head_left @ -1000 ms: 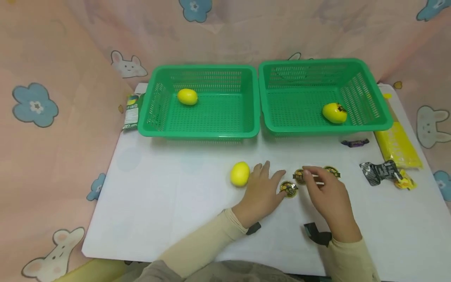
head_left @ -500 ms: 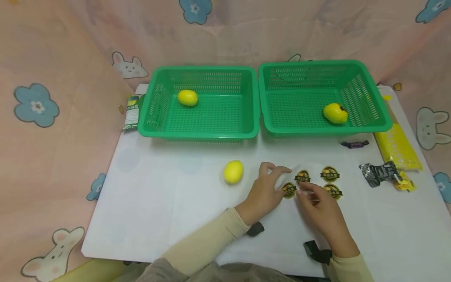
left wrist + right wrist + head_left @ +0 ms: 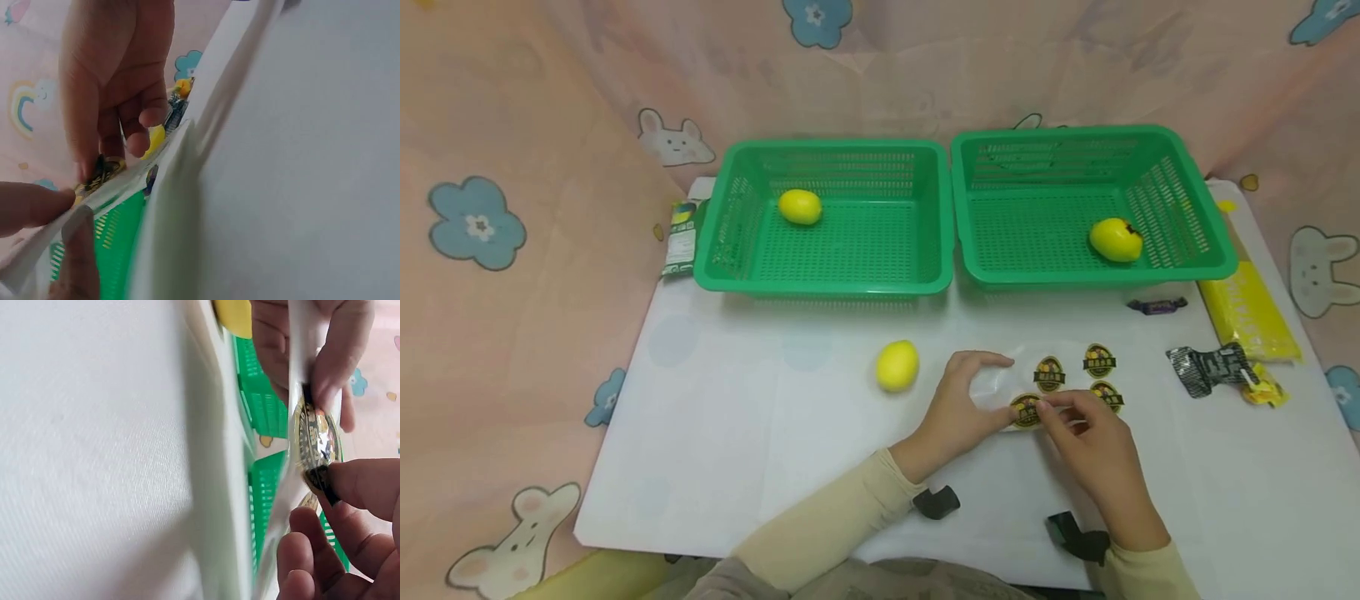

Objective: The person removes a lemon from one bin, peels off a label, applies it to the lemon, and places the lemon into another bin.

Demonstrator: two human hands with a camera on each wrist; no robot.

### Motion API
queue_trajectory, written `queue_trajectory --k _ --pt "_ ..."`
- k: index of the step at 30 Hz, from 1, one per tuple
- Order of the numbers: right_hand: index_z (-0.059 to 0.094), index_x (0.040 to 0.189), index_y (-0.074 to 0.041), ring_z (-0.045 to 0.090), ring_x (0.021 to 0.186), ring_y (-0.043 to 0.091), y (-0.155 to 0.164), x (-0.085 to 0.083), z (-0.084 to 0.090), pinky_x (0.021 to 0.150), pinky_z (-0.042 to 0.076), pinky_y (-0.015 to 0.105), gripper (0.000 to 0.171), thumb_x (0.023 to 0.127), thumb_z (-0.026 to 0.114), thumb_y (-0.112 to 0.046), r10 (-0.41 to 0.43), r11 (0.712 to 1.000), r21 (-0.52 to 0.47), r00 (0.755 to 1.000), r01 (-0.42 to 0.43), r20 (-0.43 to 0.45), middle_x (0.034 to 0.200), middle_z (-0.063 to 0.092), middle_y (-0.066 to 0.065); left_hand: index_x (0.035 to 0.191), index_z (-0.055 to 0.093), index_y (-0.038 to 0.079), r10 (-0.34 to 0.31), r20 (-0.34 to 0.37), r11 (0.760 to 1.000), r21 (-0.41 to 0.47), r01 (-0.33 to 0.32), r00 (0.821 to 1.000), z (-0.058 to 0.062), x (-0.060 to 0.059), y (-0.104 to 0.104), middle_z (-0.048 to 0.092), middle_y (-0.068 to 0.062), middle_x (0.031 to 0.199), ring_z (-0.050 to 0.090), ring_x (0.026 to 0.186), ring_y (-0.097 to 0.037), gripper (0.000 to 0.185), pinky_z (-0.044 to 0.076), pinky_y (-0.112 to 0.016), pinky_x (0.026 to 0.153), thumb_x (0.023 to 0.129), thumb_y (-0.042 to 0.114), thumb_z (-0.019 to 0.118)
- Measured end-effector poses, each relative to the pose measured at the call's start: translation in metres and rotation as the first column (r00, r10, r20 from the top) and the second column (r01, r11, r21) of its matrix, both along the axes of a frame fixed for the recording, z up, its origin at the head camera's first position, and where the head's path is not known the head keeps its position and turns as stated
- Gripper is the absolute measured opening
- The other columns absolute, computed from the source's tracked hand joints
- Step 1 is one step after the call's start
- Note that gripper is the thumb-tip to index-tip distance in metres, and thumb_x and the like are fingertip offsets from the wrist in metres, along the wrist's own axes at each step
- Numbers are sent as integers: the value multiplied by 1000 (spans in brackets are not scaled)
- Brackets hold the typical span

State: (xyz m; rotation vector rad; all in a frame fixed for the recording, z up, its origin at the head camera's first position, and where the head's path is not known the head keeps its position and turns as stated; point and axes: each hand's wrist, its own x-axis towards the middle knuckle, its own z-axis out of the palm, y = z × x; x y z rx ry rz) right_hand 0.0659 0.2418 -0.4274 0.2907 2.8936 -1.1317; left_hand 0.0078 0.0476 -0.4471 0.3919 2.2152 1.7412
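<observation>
sticker (image 3: 1027, 410), the near left one of a group of four, lies on a thin sheet (image 3: 991, 387) between the two grips, over the near part of the white tabletop (image 3: 737, 467). the left grip (image 3: 953, 408) grasps the sheet, thumb above and a finger beneath; the right grip (image 3: 1093, 446) pinches the sticker at its right end, where a dark tab bends up. the step in hand looks like peeling, with only that end seeming loose. the next move calls for the left grip to steady the sheet while the right draws the sticker back low and slowly, so that it neither creases nor tears.

the sticker is round, black and gold, with a band across it and a glossy face that throws glare. the three other stickers (image 3: 1048, 374) match it. the sheet looks limp and slick, bowing where it is held. left of the left grip sits a smooth, egg-shaped lemon (image 3: 897, 366); beyond, the left basket (image 3: 823, 288) and right basket (image 3: 1097, 276) are green plastic with slotted walls.
</observation>
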Motion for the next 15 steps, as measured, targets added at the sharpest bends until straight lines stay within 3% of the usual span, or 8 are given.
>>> queue_trajectory --k 2,4,5,8,9,10,12,15 --pt "75 116 -4 69 97 29 3 0 0 74 52 20 27 105 70 -28 -14 1000 -5 1000 14 19 114 72 14 143 63 23 -49 -70 998 -52 45 996 3 2 -3 40 -2 155 48 136 -16 56 43 -36 111 91 18 84" --pt "75 116 -4 69 99 30 4 0 0 75 51 19 30 105 69 -32 -35 999 -11 999 36 41 115 73 15 145 62 23 -101 -204 986 -152 71 974 6 2 -8 37 -6 160 48 139 -21 53 44 -40 112 96 27 81" --pt "75 117 -4 69 100 30 5 0 0 75 50 19 32 106 69 -34 -47 999 -18 998 48 51 115 73 15 145 63 22 -131 -278 975 -209 73 952 8 2 -12 38 -8 161 48 140 -23 50 44 -42 112 98 31 79" --pt "75 117 -5 69 101 30 6 1 0 75 49 16 34 105 68 -36 -73 997 -32 995 75 66 116 73 14 140 67 19 -206 -463 928 -372 22 862 14 -5 -30 52 -9 153 51 138 -24 45 40 -50 113 101 40 74" --pt "75 117 -5 69 102 30 6 1 0 75 48 15 34 105 68 -37 -79 996 -36 994 82 69 116 73 14 137 69 18 -226 -496 911 -413 1 839 16 -9 -38 57 -7 148 53 136 -23 44 37 -54 113 101 42 74" --pt "75 117 -5 69 102 30 6 1 0 75 48 15 34 105 68 -36 -80 996 -38 994 83 69 116 73 14 135 70 19 -245 -505 894 -447 -8 828 19 -13 -48 62 -4 143 54 135 -21 43 35 -56 113 100 45 73" --pt "75 116 -5 68 103 30 6 1 0 76 47 14 33 105 68 -36 -80 996 -44 995 83 68 118 73 15 133 70 18 -288 -480 871 -491 18 829 20 -25 -67 66 -1 136 56 132 -19 42 30 -58 115 101 45 71" --pt "74 116 -5 68 104 30 5 -1 0 77 46 13 31 105 69 -34 -71 996 -58 995 74 64 120 72 15 131 71 17 -353 -374 834 -541 107 858 18 -41 -98 68 2 132 54 134 -19 38 27 -57 115 103 43 66"
